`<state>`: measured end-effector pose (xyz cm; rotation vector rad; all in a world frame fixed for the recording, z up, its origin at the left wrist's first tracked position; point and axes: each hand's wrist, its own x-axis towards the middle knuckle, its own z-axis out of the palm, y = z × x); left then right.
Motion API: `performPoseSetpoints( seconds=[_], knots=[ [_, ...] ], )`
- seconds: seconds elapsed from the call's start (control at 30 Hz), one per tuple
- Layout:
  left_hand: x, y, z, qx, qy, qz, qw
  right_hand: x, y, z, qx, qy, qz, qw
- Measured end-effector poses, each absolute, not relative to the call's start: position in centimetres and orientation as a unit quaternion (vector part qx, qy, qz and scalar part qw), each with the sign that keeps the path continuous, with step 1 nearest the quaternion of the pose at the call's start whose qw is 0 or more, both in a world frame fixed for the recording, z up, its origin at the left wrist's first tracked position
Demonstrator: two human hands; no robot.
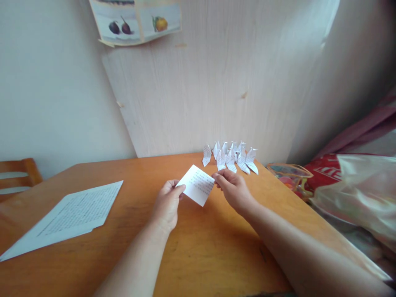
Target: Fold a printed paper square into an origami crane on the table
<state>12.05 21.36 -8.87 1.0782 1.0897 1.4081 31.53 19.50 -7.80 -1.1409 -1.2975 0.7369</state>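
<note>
A small square of white printed paper (197,186) is held up over the table, turned so its corners point up, down and to the sides. My left hand (168,202) pinches its left corner, thumb on top. At the right corner, the thumb and fingers of my right hand (232,189) are closed on the paper. Rows of printed characters show on the face toward me. Beyond my right hand, several folded paper cranes (230,159) made of printed paper stand in a cluster near the table's back edge.
On the left of the wooden table (192,255) lies a stack of printed sheets (77,214). A wooden chair (18,173) stands past the left edge. Plastic bags (361,185) and a container with colourful items (289,177) sit beyond the right edge. Fruit pictures (139,22) hang on the board behind.
</note>
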Motion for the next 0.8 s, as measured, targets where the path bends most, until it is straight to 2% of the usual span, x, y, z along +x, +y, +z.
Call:
performPoseSetpoints(
  seconds=[0.2,0.37,0.63,0.8],
  knots=[
    [11.7,21.6,-9.4,0.475,0.480,0.529,0.514,31.8,19.1,-7.9,-0.517,-0.663,0.168,0.514],
    [11.7,21.8,-9.7,0.569,0.560,0.443,0.408,31.9,18.9,-7.9,-0.496,-0.712,0.217,0.447],
    [11.1,22.0,-9.9,0.586,0.597,0.401,0.373,31.9,17.8,-7.8,-0.427,-0.828,0.247,0.266],
    [10.9,22.0,-10.1,0.581,0.629,0.392,0.338,31.1,16.3,-7.1,-0.418,-0.883,0.140,0.162]
  ],
)
